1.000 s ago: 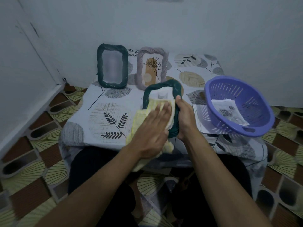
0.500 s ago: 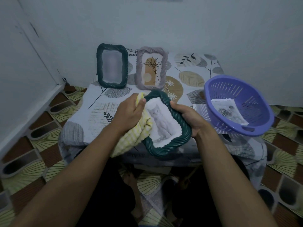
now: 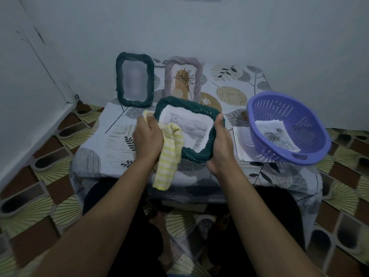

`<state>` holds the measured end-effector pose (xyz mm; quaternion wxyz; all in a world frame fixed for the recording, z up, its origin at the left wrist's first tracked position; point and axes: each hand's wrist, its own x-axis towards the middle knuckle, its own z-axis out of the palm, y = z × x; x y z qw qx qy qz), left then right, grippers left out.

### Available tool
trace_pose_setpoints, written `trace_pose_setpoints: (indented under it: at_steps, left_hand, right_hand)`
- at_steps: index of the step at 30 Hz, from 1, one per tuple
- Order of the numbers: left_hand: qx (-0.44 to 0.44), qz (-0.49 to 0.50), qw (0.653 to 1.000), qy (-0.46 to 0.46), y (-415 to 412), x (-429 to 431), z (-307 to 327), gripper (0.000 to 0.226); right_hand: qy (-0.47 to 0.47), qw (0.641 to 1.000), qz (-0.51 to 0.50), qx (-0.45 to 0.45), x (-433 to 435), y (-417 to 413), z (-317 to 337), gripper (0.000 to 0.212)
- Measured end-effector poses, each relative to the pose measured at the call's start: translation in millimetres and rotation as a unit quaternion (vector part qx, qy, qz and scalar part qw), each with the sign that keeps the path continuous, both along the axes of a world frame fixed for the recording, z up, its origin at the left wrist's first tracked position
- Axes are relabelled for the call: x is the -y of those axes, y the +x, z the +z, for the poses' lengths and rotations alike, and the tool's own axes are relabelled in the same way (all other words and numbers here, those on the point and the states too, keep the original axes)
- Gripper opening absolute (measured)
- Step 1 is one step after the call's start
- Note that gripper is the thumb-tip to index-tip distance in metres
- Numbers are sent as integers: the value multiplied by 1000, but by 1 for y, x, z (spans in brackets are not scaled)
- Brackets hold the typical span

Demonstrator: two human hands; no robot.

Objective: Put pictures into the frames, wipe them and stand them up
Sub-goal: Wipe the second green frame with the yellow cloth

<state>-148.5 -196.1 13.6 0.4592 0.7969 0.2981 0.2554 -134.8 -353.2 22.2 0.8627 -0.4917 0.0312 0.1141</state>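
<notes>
Right hand [image 3: 220, 145] clamps the right rim of the frame [image 3: 191, 105], left hand [image 3: 148, 139] is bunched round the cloth [image 3: 169, 156] at its left rim; the frame is tilted over the worktop [image 3: 111, 136], long axis seemingly running between them, the picture [image 3: 191, 126] just right of the cloth. Picture blurred, its left corner under cloth

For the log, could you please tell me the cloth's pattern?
The cloth has yellow-and-white checks; head view shows it best.

A home corner; patterned floor tiles [image 3: 50, 176]; leaf-print tablecloth [image 3: 95, 140]; plain wall [image 3: 199, 27].
</notes>
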Motion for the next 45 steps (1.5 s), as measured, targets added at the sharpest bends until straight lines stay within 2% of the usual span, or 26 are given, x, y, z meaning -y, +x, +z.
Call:
trace_pose_setpoints:
  at_steps: [1, 4, 6, 9, 11, 13, 15, 17, 18, 20, 22, 24, 26, 28, 29, 30, 32, 35, 38, 41, 45]
  left_hand:
    - [-2, -40, 999, 25, -3, 5, -2, 45]
    - [-47, -135, 979, 145, -12, 21, -10, 71]
    - [-76, -207, 947, 235, -19, 31, -15, 74]
    - [-43, -324, 876, 354, -32, 43, -26, 71]
    - [-33, -317, 862, 394, -29, 38, -29, 72]
    - [-52, -251, 891, 375, -17, 23, -27, 72]
    - [-76, -181, 933, 302, -3, 3, -20, 73]
    - [-82, -156, 958, 225, 7, -12, -13, 72]
    - [-78, -154, 964, 203, 9, -14, -11, 71]
    - [-70, -157, 967, 190, 5, -5, -7, 73]
    - [-77, -187, 956, 212, -3, 13, -9, 76]
    - [-70, -255, 930, 256, -14, 32, -14, 77]
    - [-36, -340, 885, 317, -25, 45, -19, 75]
    - [-3, -403, 839, 366, -29, 47, -24, 71]
    - [2, -413, 829, 378, -28, 42, -24, 69]
    - [-4, -404, 829, 385, -23, 35, -24, 66]
    - [-44, -339, 862, 374, -13, 16, -24, 67]
    - [-118, -230, 919, 297, 1, -8, -17, 69]
    - [-129, -200, 941, 240, 3, 1, -9, 71]
    - [-103, -243, 930, 255, -4, 27, -8, 74]
    - [-20, -378, 861, 339, -21, 54, -19, 73]
  right_hand:
    - [-24, 999, -30, 14, -1, 0, 1, 46]
    - [-57, 996, -60, 45, -1, 2, 4, 36]
    - [-71, 994, -69, 45, -1, 6, 4, 38]
    - [-107, 991, -66, 52, 0, 6, 0, 41]
    - [-122, 989, -57, 56, 3, 3, 1, 43]
    - [-142, 987, -47, 59, 6, 4, 2, 52]
    - [-168, 982, -41, 71, 8, 3, 7, 80]
    - [-190, 978, -34, 82, 10, 6, 4, 104]
    - [-188, 978, -36, 85, 11, 6, 5, 104]
    - [-178, 980, -39, 75, 10, 4, 6, 81]
    - [-176, 982, -41, 57, 5, 0, 7, 56]
    - [-167, 984, -57, 39, -1, -2, 5, 49]
    - [-167, 982, -83, 26, -4, -1, 3, 43]
    - [-155, 984, -83, 24, -1, -1, 3, 44]
    - [-146, 986, -77, 25, 1, 0, 2, 44]
    - [-143, 987, -71, 26, 4, -1, 2, 44]
    - [-144, 987, -59, 29, 10, -1, 1, 44]
    - [-149, 986, -52, 46, 16, -3, 2, 47]
    - [-135, 987, -61, 58, 17, -5, 5, 43]
    - [-129, 988, -63, 57, 10, -6, 5, 43]
    - [-134, 988, -59, 43, 7, -3, 4, 41]
